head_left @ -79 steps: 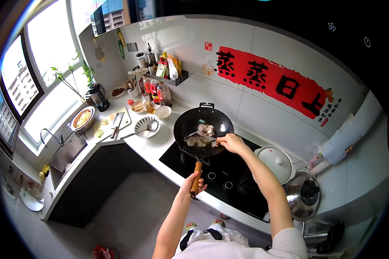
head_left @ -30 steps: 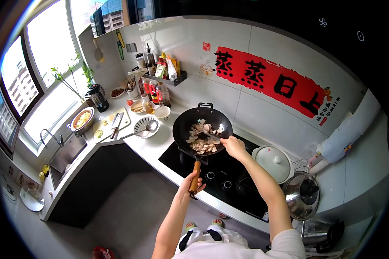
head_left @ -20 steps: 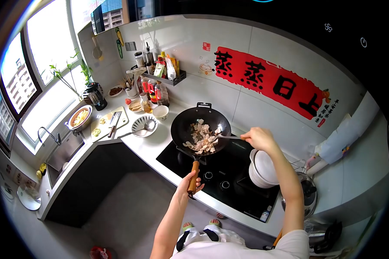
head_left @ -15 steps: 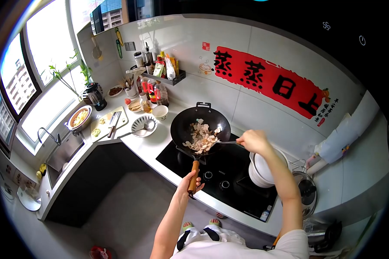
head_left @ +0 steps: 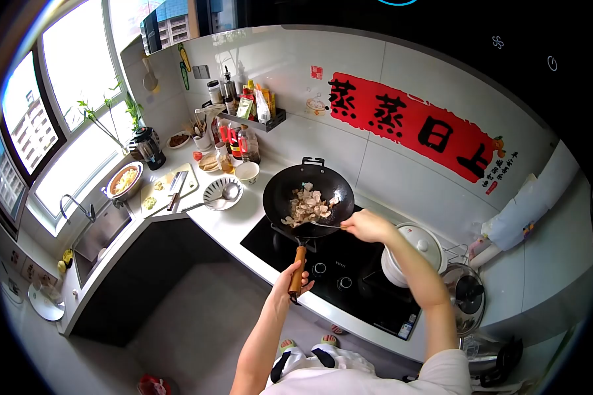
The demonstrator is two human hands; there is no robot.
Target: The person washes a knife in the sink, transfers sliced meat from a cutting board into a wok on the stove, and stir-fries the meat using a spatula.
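A black wok (head_left: 278, 189) sits on the left side of the black cooktop (head_left: 369, 316). Pale, lightly browned sliced pieces of food, perhaps meat, (head_left: 310, 203) lie heaped in it. My left hand (head_left: 290, 280) is wrapped round the wok's wooden handle (head_left: 299, 262), below the pan. Over the wok's right rim, my right hand (head_left: 366, 226) grips a metal spatula (head_left: 325, 226). The spatula's blade is down at the near edge of the food, partly hidden by it.
Right of the wok stands a lidded white pot (head_left: 415, 245), beside a glass lid (head_left: 469, 293). On the left counter are a striped bowl (head_left: 212, 191) with a ladle, a cutting board (head_left: 190, 185) with a knife (head_left: 177, 189), and a small white bowl (head_left: 247, 172). The sink (head_left: 102, 232) is farther left.
My right hand has moved left and a little nearer, bringing the spatula farther into the wok. The food is bunched more toward the middle. My left hand keeps its hold on the handle.
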